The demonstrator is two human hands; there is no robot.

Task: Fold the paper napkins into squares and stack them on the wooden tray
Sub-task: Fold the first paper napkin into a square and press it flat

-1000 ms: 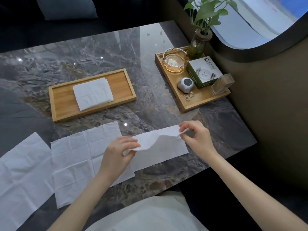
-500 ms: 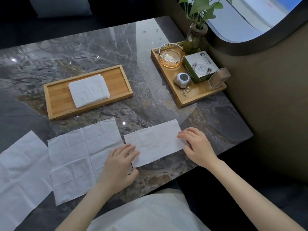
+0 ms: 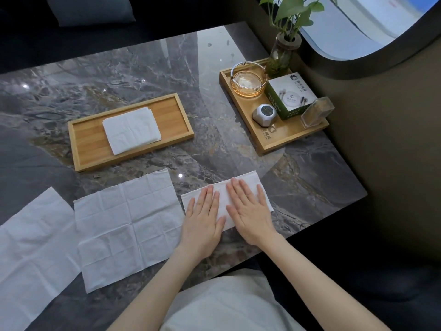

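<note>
A white paper napkin folded in half to a long strip [image 3: 223, 201] lies near the front edge of the marble table. My left hand [image 3: 202, 220] and my right hand [image 3: 250, 211] press flat on it side by side, fingers spread, holding nothing. An unfolded napkin [image 3: 128, 225] lies to their left, and another unfolded napkin [image 3: 31, 254] reaches the far left edge of the view. Beyond them stands the wooden tray [image 3: 88, 144] with a stack of square folded napkins [image 3: 131, 130] in its middle.
A second wooden tray [image 3: 269, 143] at the right holds a glass ashtray [image 3: 248, 81], a small grey device [image 3: 264, 115], a green-and-white box [image 3: 292, 96] and a clear holder [image 3: 317, 112]. A plant in a glass vase [image 3: 285, 51] stands behind it. A wall borders the table's right side.
The napkin's raised half was laid down onto the other half. Both hands then slid from the strip's ends to its middle and now press it flat.
</note>
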